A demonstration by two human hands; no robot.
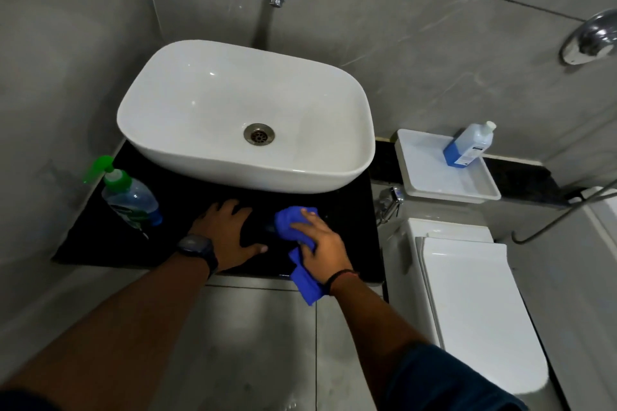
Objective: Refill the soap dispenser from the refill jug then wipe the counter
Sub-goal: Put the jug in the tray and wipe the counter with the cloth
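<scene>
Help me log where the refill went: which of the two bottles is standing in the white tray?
The clear bottle of blue liquid with the white cap, in the tray right of the basin. The green-pump soap dispenser stands on the black counter.

Green-pump soap dispenser [132,198] upright on black counter [100,237], blue-liquid refill jug [469,145] in white tray [430,173]

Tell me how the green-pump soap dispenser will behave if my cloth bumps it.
The soap dispenser looks tall and narrow with a pump on top, so it may tip. It seems only partly full, so probably light. On the glossy black counter it could slide.
</scene>
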